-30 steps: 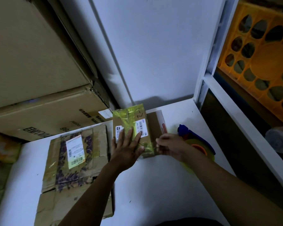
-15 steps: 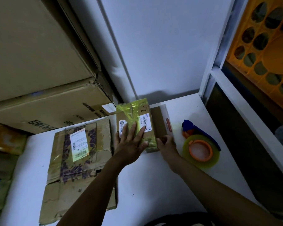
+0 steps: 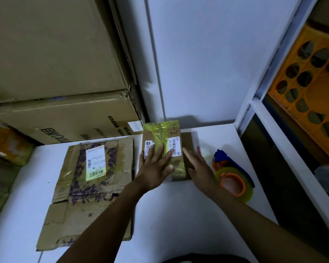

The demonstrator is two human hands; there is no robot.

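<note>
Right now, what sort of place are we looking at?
Probably a parcel packing or stock room: the left hand and right hand rest on a taped parcel with barcode labels on a white table, a tape roll lies beside it, and big cartons are stacked behind.

Matt brown cardboard with glossy, wrinkled yellow-green tape and smooth white paper labels on the small oblong parcel [image 3: 160, 130]. Rough, creased board on the flattened brown carton with purple print [image 3: 92, 188]. Shiny translucent film on the yellow-green tape roll with orange plastic core [image 3: 235, 186]. Smooth matt white tabletop [image 3: 179, 215].
</note>
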